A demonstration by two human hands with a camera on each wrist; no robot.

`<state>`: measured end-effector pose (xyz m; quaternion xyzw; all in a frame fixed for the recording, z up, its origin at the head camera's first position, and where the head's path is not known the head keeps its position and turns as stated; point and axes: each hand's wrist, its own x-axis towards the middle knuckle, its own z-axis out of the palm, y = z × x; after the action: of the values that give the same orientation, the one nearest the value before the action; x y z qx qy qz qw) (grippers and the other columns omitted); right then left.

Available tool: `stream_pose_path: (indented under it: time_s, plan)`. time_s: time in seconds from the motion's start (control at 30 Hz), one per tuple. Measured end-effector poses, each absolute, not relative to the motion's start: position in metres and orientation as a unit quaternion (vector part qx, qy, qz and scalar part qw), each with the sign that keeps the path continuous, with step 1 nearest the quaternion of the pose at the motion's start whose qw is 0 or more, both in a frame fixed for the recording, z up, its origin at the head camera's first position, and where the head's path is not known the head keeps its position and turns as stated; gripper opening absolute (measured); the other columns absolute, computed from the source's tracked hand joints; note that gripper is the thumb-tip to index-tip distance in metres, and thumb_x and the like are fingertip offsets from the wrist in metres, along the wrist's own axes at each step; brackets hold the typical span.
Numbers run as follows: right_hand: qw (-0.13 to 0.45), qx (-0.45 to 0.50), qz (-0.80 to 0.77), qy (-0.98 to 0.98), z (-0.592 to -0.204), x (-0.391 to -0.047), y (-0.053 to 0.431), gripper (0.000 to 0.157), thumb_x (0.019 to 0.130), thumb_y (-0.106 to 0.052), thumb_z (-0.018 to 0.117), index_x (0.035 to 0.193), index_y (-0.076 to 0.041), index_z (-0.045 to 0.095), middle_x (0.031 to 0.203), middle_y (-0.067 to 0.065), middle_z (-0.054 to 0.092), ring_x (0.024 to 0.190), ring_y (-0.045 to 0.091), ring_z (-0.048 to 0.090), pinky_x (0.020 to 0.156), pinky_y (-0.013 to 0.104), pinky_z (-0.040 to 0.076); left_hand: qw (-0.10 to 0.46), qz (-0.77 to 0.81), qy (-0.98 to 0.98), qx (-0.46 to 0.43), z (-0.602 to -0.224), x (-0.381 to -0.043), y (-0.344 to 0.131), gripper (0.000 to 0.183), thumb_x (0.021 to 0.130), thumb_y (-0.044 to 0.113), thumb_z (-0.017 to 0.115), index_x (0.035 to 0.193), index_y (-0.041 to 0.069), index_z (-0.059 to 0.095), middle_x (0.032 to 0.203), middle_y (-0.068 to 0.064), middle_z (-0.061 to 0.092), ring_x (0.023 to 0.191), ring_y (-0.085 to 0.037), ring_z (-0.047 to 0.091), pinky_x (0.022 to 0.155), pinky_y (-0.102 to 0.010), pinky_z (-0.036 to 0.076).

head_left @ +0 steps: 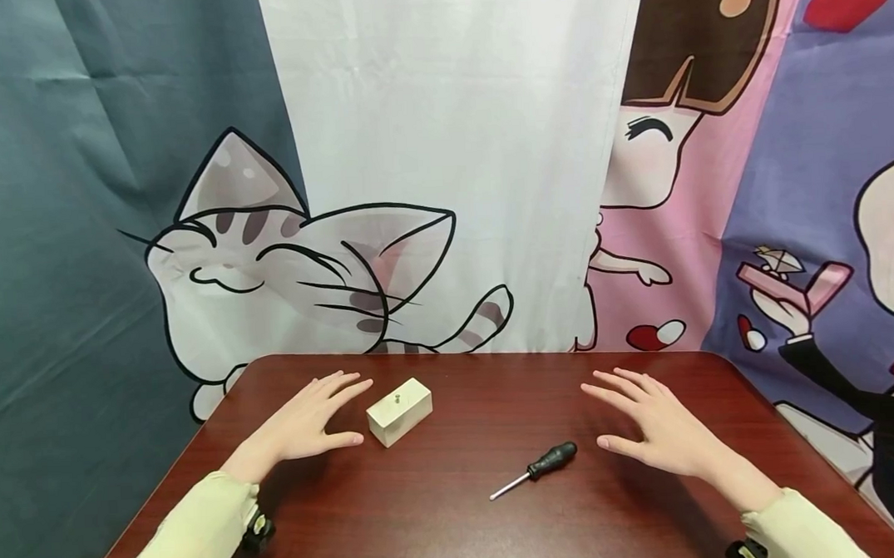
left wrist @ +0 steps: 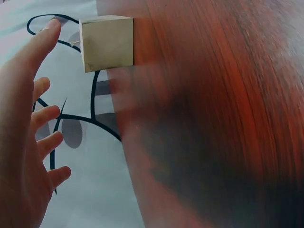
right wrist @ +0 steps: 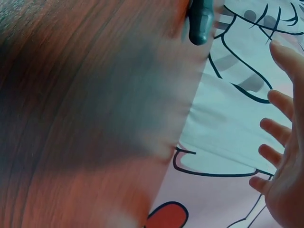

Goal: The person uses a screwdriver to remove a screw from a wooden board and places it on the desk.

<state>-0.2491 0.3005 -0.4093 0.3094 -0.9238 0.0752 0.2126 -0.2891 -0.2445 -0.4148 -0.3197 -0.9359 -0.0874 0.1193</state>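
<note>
Red-brown table [head_left: 428,534], pale oblong block [head_left: 402,416], perhaps a screw [head_left: 397,399] on top, black-handled screwdriver [head_left: 538,470]

Right fingers [right wrist: 276,131] spread; dark handle [right wrist: 201,21] on reddish-brown table [right wrist: 61,142].

The wooden block [head_left: 397,416] is coloured pale cream, the screwdriver [head_left: 552,460] black-handled and silver-shafted. The tabletop [head_left: 420,513] is streaked reddish-brown and dark; the backdrop [head_left: 469,103] is printed teal, white, pink and violet, with a grey-striped cat [head_left: 290,290].
</note>
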Motion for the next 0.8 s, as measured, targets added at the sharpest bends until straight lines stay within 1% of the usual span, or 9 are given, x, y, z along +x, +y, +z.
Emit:
stream_pose_path:
  time_s: [0.17, 0.3, 0.4, 0.53, 0.67, 0.8]
  plan:
    - [0.217, 0.329, 0.084, -0.915, -0.414, -0.255, 0.296, 0.073, 0.081, -0.052, 0.076, 0.146, -0.035, 0.047, 0.147, 0.001, 0.052, 0.135, 0.026, 0.045, 0.102, 0.056, 0.04, 0.112, -0.104, -0.936, -0.317, -0.422, -0.296, -0.238, 0.078, 0.085, 0.057, 0.069, 0.149, 0.02, 0.044, 0.145, -0.01, 0.051, 0.139, -0.037, 0.045, 0.113, -0.058, 0.038]
    - [0.204, 0.335, 0.095, -0.915, -0.419, -0.259, 0.292, 0.071, 0.082, -0.049, 0.076, 0.145, -0.035, 0.047, 0.147, 0.0, 0.052, 0.133, 0.024, 0.048, 0.099, 0.056, 0.043, 0.095, -0.122, -0.94, -0.303, -0.425, -0.3, -0.234, 0.078, 0.085, 0.06, 0.067, 0.149, 0.019, 0.045, 0.141, -0.009, 0.052, 0.134, -0.031, 0.048, 0.109, -0.051, 0.044]
    - [0.195, 0.337, 0.102, -0.915, -0.423, -0.261, 0.288, 0.07, 0.082, -0.046, 0.077, 0.145, -0.036, 0.047, 0.144, 0.001, 0.053, 0.13, 0.022, 0.051, 0.096, 0.056, 0.045, 0.08, -0.137, -0.946, -0.284, -0.427, -0.304, -0.231, 0.078, 0.085, 0.059, 0.068, 0.148, 0.02, 0.044, 0.14, -0.007, 0.052, 0.13, -0.026, 0.05, 0.104, -0.049, 0.048]
    - [0.187, 0.34, 0.109, -0.915, -0.428, -0.262, 0.281, 0.067, 0.082, -0.045, 0.077, 0.143, -0.038, 0.049, 0.138, 0.0, 0.057, 0.125, 0.019, 0.054, 0.093, 0.052, 0.048, 0.07, -0.15, -0.949, -0.27, -0.431, -0.308, -0.226, 0.078, 0.085, 0.06, 0.068, 0.148, 0.019, 0.045, 0.138, -0.004, 0.052, 0.128, -0.024, 0.052, 0.097, -0.048, 0.053]
    - [0.17, 0.339, 0.122, -0.917, -0.432, -0.263, 0.274, 0.063, 0.084, -0.048, 0.075, 0.141, -0.04, 0.05, 0.131, -0.006, 0.059, 0.12, 0.013, 0.055, 0.091, 0.046, 0.048, 0.064, -0.161, -0.948, -0.268, -0.435, -0.31, -0.22, 0.077, 0.085, 0.061, 0.067, 0.146, 0.018, 0.047, 0.136, -0.002, 0.053, 0.126, -0.023, 0.053, 0.094, -0.046, 0.054]
    - [0.158, 0.34, 0.13, -0.918, -0.437, -0.266, 0.269, 0.06, 0.085, -0.05, 0.073, 0.14, -0.042, 0.051, 0.127, -0.011, 0.059, 0.116, 0.009, 0.055, 0.089, 0.041, 0.048, 0.058, -0.17, -0.946, -0.271, -0.439, -0.309, -0.213, 0.073, 0.085, 0.06, 0.067, 0.142, 0.017, 0.05, 0.131, -0.003, 0.055, 0.121, -0.021, 0.055, 0.09, -0.043, 0.054]
